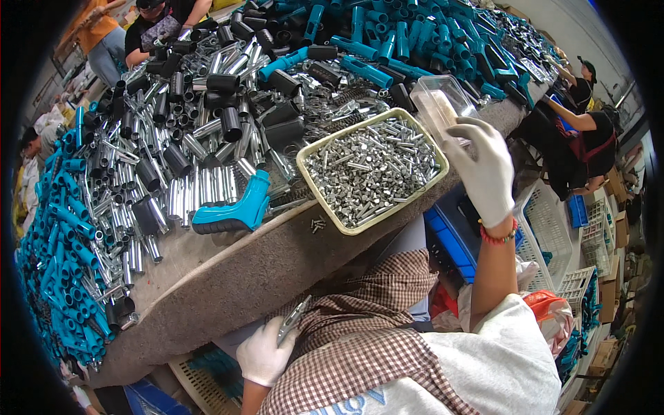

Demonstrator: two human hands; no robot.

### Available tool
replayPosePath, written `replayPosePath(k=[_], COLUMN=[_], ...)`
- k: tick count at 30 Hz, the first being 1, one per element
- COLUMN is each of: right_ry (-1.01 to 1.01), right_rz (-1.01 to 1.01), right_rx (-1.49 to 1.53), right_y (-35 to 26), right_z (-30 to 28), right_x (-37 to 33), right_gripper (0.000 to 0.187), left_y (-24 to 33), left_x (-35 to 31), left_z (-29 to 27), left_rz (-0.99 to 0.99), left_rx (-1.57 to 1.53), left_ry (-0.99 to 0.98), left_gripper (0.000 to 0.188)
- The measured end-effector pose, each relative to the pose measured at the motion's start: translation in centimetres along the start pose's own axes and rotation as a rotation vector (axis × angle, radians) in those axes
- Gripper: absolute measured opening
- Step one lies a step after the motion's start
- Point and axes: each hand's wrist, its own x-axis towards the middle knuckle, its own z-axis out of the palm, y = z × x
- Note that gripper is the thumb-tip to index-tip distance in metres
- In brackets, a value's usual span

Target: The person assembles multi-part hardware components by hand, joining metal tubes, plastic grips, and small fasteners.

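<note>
My left hand [265,354], in a white glove, is closed round a small silvery metal part [294,320] above my checked apron. My right hand [482,166], also gloved, is at the near end of a clear plastic box [445,93]. Its fingers are bent together at the box, and what they pinch, if anything, is hidden. Beside that box, at the table's edge, a pale yellow tray [322,202] is full of short metal pins [373,169]. A teal pistol-shaped handle [238,206] with a black grip lies to the tray's left.
Heaps of metal tubes [200,187], black sleeves and teal housings [443,41] cover the table. Its near edge carries grey padding [256,259]. Several loose pins lie by the tray. A blue crate [453,238] and white baskets [546,214] stand at right. Other people work around the table.
</note>
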Motion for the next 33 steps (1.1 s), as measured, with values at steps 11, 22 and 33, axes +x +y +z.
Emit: replayPosePath(k=[11, 22, 33], right_ry=[-0.323, -0.789, -0.803], right_rz=[0.371, 0.694, 0.821], right_rx=[0.882, 1.384, 1.426], right_y=[-0.4, -8.1, -10.6], right_z=[-0.4, 2.4, 5.3], right_x=[-0.2, -12.8, -16.0], right_gripper=[0.015, 0.046, 0.037], left_y=[0.3, 0.6, 0.1], left_x=[-0.6, -0.5, -0.9], left_z=[-0.6, -2.2, -1.8], left_rz=[0.015, 0.188, 0.188], left_rx=[-0.112, -0.059, -0.015], left_ry=[0.054, 0.015, -0.001], left_gripper=[0.028, 0.026, 0.032])
